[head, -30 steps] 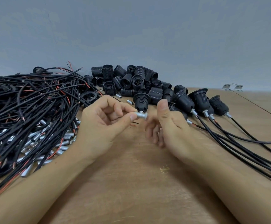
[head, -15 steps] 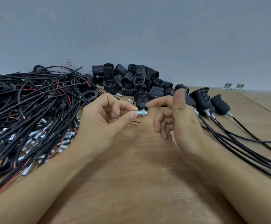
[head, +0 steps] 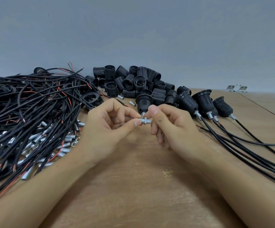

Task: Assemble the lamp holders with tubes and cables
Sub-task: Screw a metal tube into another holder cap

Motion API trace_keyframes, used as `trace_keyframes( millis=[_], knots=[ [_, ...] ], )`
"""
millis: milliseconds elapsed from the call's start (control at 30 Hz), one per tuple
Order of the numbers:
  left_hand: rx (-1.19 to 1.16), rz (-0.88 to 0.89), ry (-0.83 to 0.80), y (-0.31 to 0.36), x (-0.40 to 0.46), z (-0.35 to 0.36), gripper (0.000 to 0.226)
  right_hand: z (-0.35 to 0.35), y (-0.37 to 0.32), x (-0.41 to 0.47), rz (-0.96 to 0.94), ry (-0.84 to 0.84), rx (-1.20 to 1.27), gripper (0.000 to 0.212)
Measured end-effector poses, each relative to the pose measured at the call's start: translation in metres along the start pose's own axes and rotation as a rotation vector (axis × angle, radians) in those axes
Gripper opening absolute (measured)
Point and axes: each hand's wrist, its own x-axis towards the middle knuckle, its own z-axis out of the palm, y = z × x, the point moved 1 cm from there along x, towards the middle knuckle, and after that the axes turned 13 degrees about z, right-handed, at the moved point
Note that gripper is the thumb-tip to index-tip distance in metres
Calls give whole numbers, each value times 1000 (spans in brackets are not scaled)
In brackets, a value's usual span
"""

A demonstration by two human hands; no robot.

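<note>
Both hands meet above the table [head: 133, 186], just in front of the holder pile [head: 133, 81]: the left hand [head: 107, 129] pinches one end of a small threaded tube [head: 144, 120] between thumb and forefinger, and the right hand [head: 171, 127] pinches the other end with its fingertips. A black holder [head: 144, 102] stands just behind the tube, touching or almost touching the fingers. Left of the pile lie the cables [head: 28, 106] over loose tubes [head: 39, 142], and right of it lie finished holders [head: 204, 101] with cables attached
</note>
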Motion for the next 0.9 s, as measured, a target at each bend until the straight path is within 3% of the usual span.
trace_keyframes(
  millis=[67,200,267,433,567,633,767,900],
  knots=[
    [21,-3,6,0,0,0,36,1,0,0,-21,-22,-19,41],
    [10,-11,-26,0,-1,0,33,0,2,1,25,-47,-86,52],
    [-20,-40,-86,0,-2,1,35,0,3,1,78,-98,-83,47],
    [-17,-57,-138,-2,-3,-1,24,-3,5,4,290,-310,143,40],
    [55,-86,-164,-9,-1,-4,21,-3,4,4,348,-392,224,24],
    [199,-49,-141,-13,0,-9,14,-3,5,5,389,-341,244,24],
    [855,213,-188,-28,11,-27,30,-5,4,9,445,-187,293,16],
    [1027,-21,-370,-46,19,-35,61,-4,4,7,459,-176,314,14]
  ],
)
